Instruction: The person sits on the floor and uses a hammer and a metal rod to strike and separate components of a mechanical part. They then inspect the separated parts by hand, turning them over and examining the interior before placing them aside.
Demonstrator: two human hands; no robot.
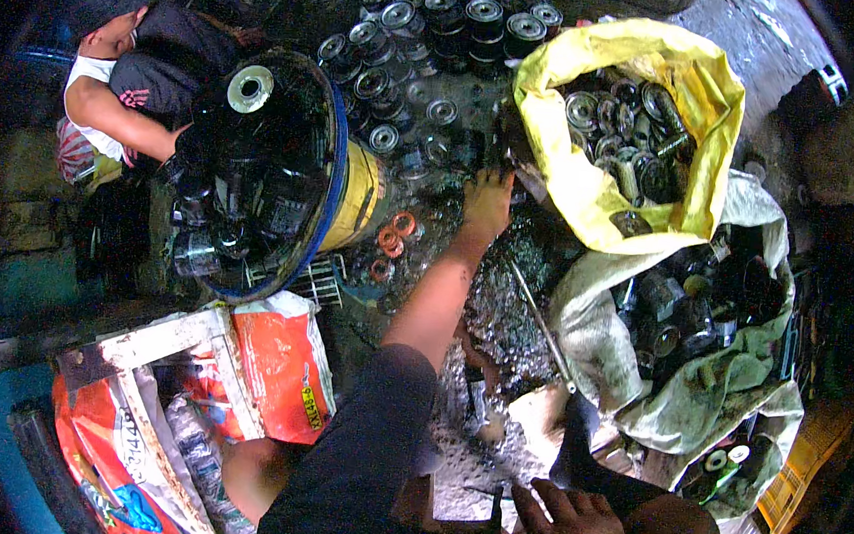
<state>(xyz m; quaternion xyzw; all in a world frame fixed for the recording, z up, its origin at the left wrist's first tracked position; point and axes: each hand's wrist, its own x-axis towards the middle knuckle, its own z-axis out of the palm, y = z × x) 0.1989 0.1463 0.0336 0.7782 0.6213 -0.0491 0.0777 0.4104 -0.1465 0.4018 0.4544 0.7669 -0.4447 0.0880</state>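
My left arm stretches forward over the dark, oily floor. My left hand [489,204] has its fingers bent at a dark object [503,141] beside the yellow sack; shadow hides what that object is. Closer to me, my right hand [577,533] lies by my knee with its fingers apart and nothing in them. Beyond the left hand stand several dark round canisters with metal ends, like oil filters [484,21], some stacked. A thin metal rod [543,326] slants across the wet, shiny debris between my hands. Orange-red rings [390,241] lie left of my forearm.
The yellow sack [534,80] holds round metal parts. Nearer, whitish sacks [593,325] hold dark canisters and scraps. A blue-rimmed drum [338,160] full of dark canisters stands left, with a person [94,105] reaching at it. A red-and-white sack [283,371] lies by a metal frame [160,341].
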